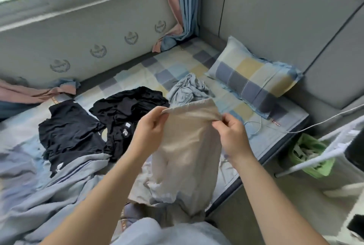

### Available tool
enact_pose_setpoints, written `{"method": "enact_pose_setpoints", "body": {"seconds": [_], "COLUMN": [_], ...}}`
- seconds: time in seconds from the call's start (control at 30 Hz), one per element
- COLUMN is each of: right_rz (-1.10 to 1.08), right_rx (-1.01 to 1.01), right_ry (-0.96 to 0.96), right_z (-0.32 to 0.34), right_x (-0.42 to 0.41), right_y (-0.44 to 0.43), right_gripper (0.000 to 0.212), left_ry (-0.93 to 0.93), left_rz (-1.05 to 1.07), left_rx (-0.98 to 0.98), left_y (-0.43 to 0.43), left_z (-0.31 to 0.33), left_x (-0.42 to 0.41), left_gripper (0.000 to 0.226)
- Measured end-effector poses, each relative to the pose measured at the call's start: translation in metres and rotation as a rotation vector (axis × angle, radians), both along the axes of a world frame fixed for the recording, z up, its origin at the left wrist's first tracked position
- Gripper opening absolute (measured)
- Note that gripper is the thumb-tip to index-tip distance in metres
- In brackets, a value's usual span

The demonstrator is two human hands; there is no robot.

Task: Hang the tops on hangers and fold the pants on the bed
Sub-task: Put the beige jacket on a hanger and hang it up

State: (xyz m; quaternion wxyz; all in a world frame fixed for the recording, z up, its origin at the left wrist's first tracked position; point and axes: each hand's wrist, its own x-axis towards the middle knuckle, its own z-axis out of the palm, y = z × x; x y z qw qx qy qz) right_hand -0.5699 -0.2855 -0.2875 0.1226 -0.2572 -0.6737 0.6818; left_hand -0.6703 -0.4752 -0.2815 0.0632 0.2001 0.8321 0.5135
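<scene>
You're on the pants-folding step. Your left grip and right grip each pinch the gathered waistband of the beige pants, holding them in the air over the bed near its right edge, with the legs hanging toward your lap. Next, I'd judge, you need to match the legs and lay them flat on the bed before folding. The cloth looks thin, soft and creased, and it bunches at the lower ends. The black tops lie heaped mid-bed, not yet hung.
</scene>
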Motion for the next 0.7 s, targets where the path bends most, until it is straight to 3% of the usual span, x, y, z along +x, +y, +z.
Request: {"method": "enact_pose_setpoints", "body": {"seconds": [0.1,0.37,0.43,0.7], "right_rz": [0.133,0.568,0.614,0.676], "right_rx": [0.089,0.263,0.311,0.597], "right_ry": [0.069,0.322,0.385,0.398], "right_z": [0.035,0.114,0.13,0.152], "right_x": [-0.007,-0.026,-0.029,-0.037], "right_y": [0.0,-0.07,-0.092,-0.154], "right_gripper": [0.017,0.024,0.013,0.026], "left_ry": [0.121,0.427,0.469,0.607], "left_rz": [0.032,0.055,0.132,0.24], "left_rx": [0.026,-0.02,0.019,-0.022], "left_y": [-0.003,-0.065,-0.09,-0.176], "left_z": [0.049,0.133,0.149,0.191], "left_x": [0.008,0.026,0.024,0.022], "left_gripper": [0.025,0.034,0.036,0.031]}}
